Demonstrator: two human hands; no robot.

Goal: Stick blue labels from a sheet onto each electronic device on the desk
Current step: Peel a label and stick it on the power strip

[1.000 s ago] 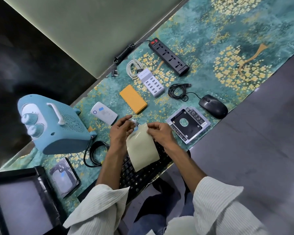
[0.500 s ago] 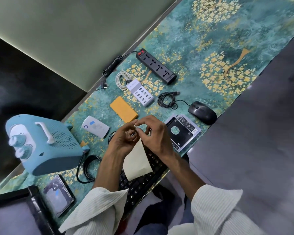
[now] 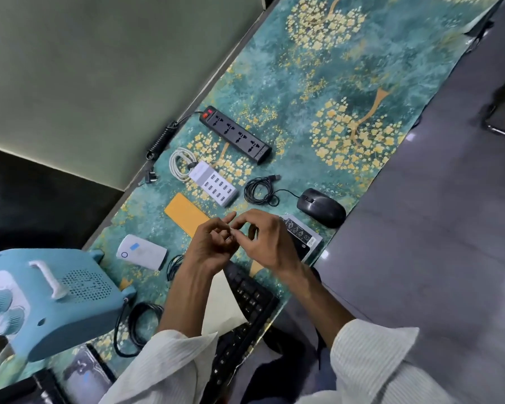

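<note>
A person's left hand point(image 3: 209, 246) and right hand point(image 3: 264, 243) meet fingertip to fingertip above the keyboard point(image 3: 247, 298), pinched narrowly on something too small to identify, presumably a label. The pale label sheet point(image 3: 222, 304) hangs below the left wrist, at 6 o'clock from the fingers. The risk: a peeled sticker may fold onto itself or cling to a finger. The yellow device point(image 3: 184, 214) lies at 10 o'clock, still bare; the white device point(image 3: 142, 252) at 9 o'clock carries a blue label point(image 3: 134, 246).

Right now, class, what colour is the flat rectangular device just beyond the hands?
Orange-yellow flat rectangular device, clearest in the head view.
</note>
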